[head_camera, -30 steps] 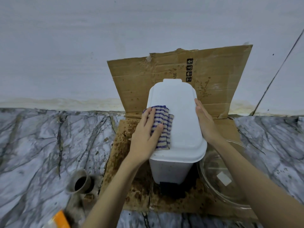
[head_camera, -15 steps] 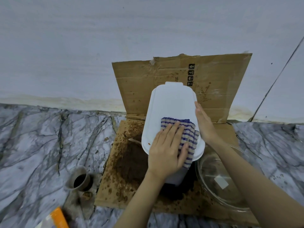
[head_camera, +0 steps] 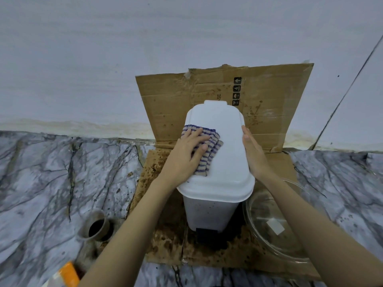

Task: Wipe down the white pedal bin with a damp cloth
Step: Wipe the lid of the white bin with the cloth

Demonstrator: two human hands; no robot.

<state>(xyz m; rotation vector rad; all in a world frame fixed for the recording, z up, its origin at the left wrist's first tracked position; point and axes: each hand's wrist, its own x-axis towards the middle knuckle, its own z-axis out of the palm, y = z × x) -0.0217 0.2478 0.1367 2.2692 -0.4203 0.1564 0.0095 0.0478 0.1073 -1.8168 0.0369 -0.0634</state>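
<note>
The white pedal bin stands upright on stained cardboard, lid closed, its black pedal facing me. A folded cloth with blue and beige stripes lies on the left half of the lid. My left hand presses flat on the cloth with straight fingers. Flat against the lid's right edge rests my right hand, fingers extended. Small dark specks dot the bin's front wall.
Stained cardboard covers the marble floor and leans up the wall behind the bin. A clear glass bowl sits right of the bin. A brown cup stands at the left, an orange packet at the lower left.
My left hand slid the cloth from the lid's front right area back up to its left side. The right hand stayed on the lid's right edge.
</note>
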